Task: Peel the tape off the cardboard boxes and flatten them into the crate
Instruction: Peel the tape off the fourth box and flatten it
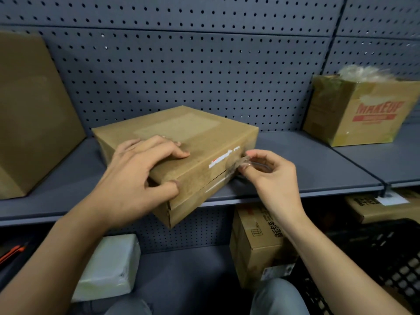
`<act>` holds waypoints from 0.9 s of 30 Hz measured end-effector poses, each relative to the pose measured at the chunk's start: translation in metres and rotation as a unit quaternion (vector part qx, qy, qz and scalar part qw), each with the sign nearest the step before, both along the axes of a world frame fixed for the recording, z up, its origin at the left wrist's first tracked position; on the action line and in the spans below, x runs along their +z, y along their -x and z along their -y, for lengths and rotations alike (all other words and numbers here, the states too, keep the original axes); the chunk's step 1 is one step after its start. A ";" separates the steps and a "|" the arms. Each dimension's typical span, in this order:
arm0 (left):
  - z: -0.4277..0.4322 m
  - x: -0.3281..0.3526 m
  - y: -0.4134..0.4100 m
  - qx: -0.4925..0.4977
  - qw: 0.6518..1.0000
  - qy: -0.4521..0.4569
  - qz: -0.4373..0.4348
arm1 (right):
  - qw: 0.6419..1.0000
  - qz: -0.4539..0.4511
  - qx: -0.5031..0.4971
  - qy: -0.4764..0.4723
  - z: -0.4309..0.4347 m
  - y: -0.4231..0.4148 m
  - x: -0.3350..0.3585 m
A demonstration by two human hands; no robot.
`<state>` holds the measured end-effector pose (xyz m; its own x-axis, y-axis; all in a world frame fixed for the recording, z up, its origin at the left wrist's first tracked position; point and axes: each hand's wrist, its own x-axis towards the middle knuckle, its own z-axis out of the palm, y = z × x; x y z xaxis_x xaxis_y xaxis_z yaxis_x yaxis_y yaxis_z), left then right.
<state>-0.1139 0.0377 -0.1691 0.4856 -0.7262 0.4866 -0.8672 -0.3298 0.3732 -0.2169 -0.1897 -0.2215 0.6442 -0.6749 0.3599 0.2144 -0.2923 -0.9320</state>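
Note:
A flat brown cardboard box (pixel 204 137) lies on the grey shelf (pixel 295 153), one corner jutting over the front edge. My left hand (pixel 136 173) grips its near corner, fingers over the top and thumb on the side face. My right hand (pixel 272 176) pinches a strip of clear tape (pixel 243 161), part of it lifted off the box's right side near the seam. A black plastic crate (pixel 386 258) stands low at the right.
A large brown box (pixel 29 114) stands at the shelf's left. An open box printed MAKEUP (pixel 363 110), with crumpled tape on top, sits at the right. Below the shelf are a printed cardboard box (pixel 256 242), a white parcel (pixel 109 267) and my knees.

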 end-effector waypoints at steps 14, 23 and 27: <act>-0.002 0.005 0.001 0.012 0.999 -0.035 0.004 | 0.994 -0.032 -0.003 0.109 -0.019 0.005 -0.002; -0.016 0.013 -0.004 -0.017 0.997 -0.044 -0.054 | 0.998 0.054 -0.015 0.022 -0.002 0.008 -0.004; -0.021 0.019 -0.003 0.001 0.995 -0.058 -0.081 | 0.996 0.077 -0.034 0.012 0.010 0.011 -0.003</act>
